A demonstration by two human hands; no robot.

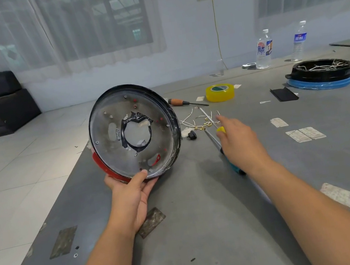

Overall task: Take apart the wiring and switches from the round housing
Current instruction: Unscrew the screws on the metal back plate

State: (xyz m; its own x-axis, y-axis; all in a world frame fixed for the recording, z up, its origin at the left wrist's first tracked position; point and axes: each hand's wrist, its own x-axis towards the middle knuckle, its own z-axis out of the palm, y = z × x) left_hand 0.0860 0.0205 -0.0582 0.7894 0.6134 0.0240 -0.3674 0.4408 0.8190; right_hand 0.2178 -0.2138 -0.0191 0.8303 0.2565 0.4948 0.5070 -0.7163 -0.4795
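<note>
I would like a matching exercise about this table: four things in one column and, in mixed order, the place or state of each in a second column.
Things:
1. round housing
2. roll of yellow tape
3. loose wires
4. two water bottles

Places or states:
A. at the far edge of the table
B. held tilted up by the left hand
C. lying just beyond the right hand
D. flat, next to the wooden-handled screwdriver

Pairs: 1-B, 2-D, 3-C, 4-A

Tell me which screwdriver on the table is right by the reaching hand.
The yellow-handled screwdriver, directly under the right hand's fingers beside the loose wires. The wooden-handled screwdriver lies farther back, near the yellow tape roll.
</note>
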